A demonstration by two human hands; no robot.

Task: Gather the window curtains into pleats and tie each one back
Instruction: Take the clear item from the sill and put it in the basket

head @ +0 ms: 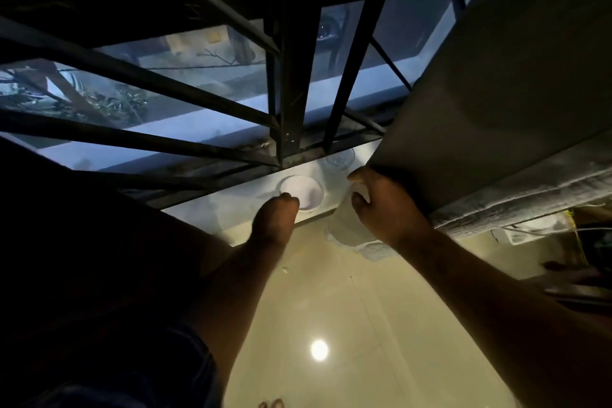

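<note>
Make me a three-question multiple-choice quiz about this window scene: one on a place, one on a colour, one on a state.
1. Where does the round dish sit?
A. on the floor
B. on the window sill
C. on a chair

2. What colour is the dish?
A. red
B. green
C. white

3. What is the right hand doing?
A. gripping the curtain edge
B. hanging idle
C. lying flat on the floor

Answers:
1 B, it rests on the pale ledge under the window.
2 C, it looks plainly white.
3 A, thumb and fingers curl round the fabric's edge.
</note>
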